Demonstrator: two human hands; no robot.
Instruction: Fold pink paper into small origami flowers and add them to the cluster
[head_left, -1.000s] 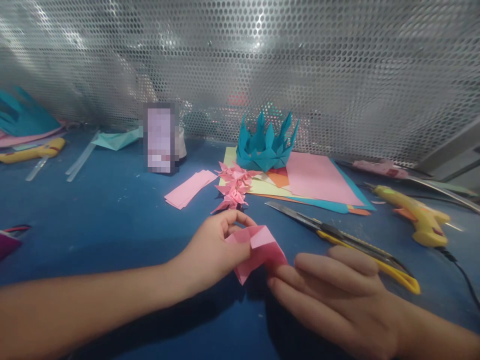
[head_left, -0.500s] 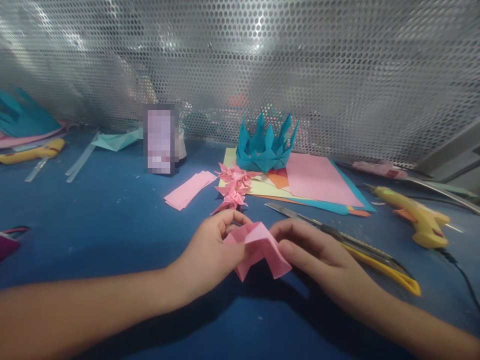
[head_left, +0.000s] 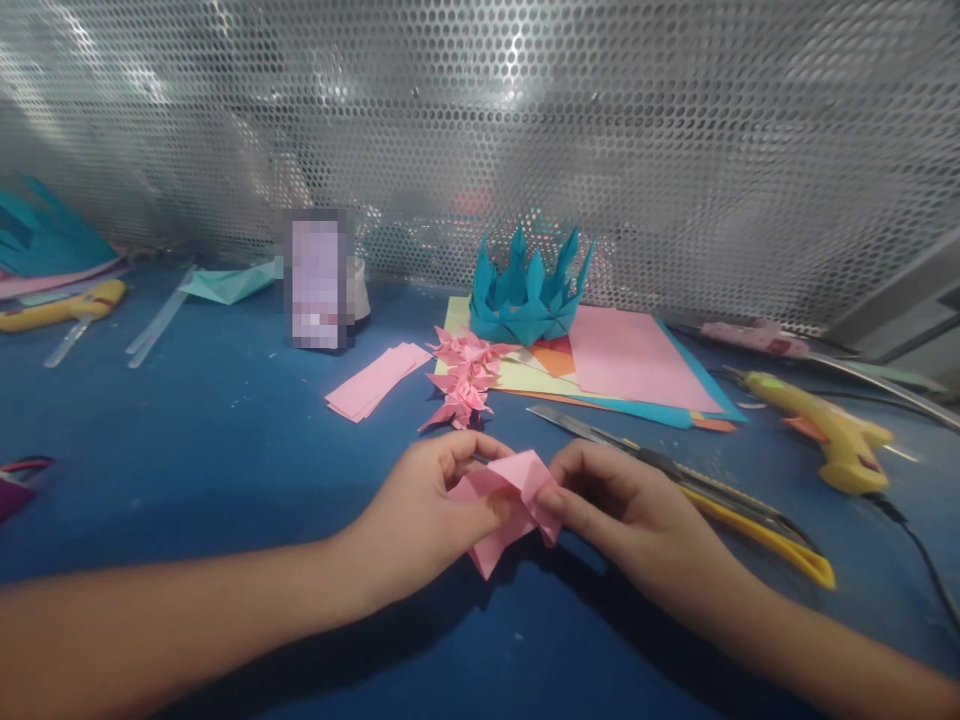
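Between my hands, above the blue tabletop, is a partly folded piece of pink paper (head_left: 499, 535) with raised creases and pointed corners. My left hand (head_left: 431, 515) pinches its left side, thumb in front and fingers behind. On the right edge, my right hand (head_left: 611, 500) grips a flap between thumb and fingers. Just beyond them lie several folded pink paper flowers (head_left: 463, 380) in a cluster. A stack of pink paper strips (head_left: 379, 380) rests left of the flowers. The box cutter (head_left: 675, 475), its blade out, lies behind and beside my right hand.
A teal folded-paper crown (head_left: 531, 300) stands on coloured paper sheets (head_left: 630, 360). A yellow glue gun (head_left: 825, 425) with a cord lies at right, another glue gun (head_left: 64, 305) at far left. A phone-like screen (head_left: 316, 285) stands upright before the perforated metal panel (head_left: 420, 120).
My right hand has moved slightly left and pressed the paper's right side inward. That flap now sits closer to the middle, and the paper looks more compact.
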